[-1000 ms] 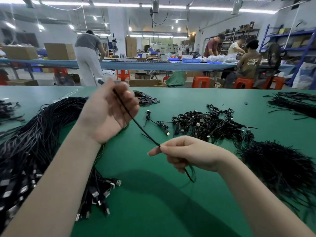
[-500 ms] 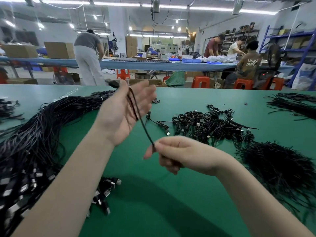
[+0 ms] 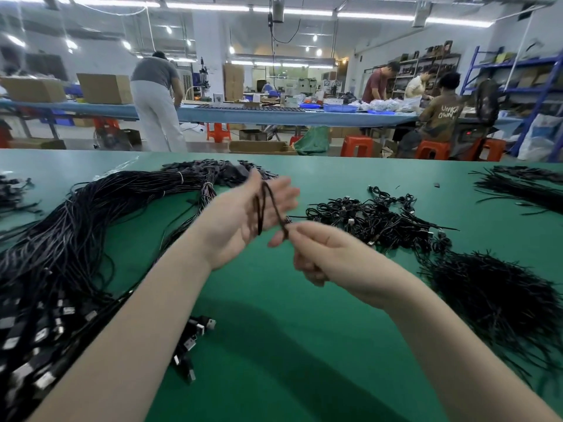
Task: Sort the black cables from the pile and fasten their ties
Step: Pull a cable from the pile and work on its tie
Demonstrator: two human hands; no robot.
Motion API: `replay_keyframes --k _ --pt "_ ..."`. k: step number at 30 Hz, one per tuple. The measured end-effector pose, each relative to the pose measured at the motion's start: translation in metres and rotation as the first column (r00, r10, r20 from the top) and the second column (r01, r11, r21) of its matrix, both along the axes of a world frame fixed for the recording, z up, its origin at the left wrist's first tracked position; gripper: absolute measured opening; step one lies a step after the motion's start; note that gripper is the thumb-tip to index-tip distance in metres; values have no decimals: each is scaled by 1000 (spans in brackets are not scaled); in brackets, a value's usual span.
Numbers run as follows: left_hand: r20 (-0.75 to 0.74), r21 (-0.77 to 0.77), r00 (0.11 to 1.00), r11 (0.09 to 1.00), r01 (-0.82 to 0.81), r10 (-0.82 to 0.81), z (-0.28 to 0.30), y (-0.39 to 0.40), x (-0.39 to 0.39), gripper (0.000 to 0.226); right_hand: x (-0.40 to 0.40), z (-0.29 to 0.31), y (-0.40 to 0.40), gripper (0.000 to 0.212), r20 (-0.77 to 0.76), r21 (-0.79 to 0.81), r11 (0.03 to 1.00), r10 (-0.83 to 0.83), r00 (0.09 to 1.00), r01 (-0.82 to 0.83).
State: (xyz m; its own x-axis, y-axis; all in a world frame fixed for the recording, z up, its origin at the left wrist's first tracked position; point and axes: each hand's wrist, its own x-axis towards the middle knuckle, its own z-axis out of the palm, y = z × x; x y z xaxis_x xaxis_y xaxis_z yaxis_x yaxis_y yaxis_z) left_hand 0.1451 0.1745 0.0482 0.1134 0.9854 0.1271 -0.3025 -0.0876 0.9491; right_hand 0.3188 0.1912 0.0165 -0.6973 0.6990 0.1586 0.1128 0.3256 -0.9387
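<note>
One thin black cable (image 3: 264,205) is looped around the spread fingers of my left hand (image 3: 243,220), palm toward me, above the green table (image 3: 274,345). My right hand (image 3: 316,251) pinches the cable's free end just right of the left palm. A long bundle of straight black cables (image 3: 61,239) with USB plugs lies at the left. A heap of coiled, tied cables (image 3: 374,217) sits behind my right hand. A pile of black ties (image 3: 499,296) lies at the right.
More black strands (image 3: 524,187) lie at the far right, and a few cable ends (image 3: 15,193) at the far left edge. Beyond the table, several people work at a long blue bench (image 3: 274,117) with orange stools and cardboard boxes.
My left hand has opened flat and moved right. The cable, stretched straight between both hands a second ago, is now wound in loops around the left fingers; my right hand has risen close to it.
</note>
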Motion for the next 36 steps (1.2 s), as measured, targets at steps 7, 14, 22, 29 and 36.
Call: replay_keyframes --k 7,14,22,29,36 --pt "6 160 946 934 319 -324 25 -29 -23 43 11 -26 23 39 397 12 980 -186 899 198" --pt "-714 -135 680 986 96 -164 2 -12 -4 51 6 12 5 36 -66 341 803 -498 865 488" --pt "131 87 991 996 13 -25 13 -14 14 41 -14 5 -19 26 44 204 971 -137 990 126" --pt "208 42 960 982 182 -187 8 -13 13 28 -6 6 -3 24 -140 -246 955 -205 969 166" --pt "60 -92 985 982 164 -159 -7 -1 10 31 -7 1 1 11 -160 -337 898 -353 922 285"
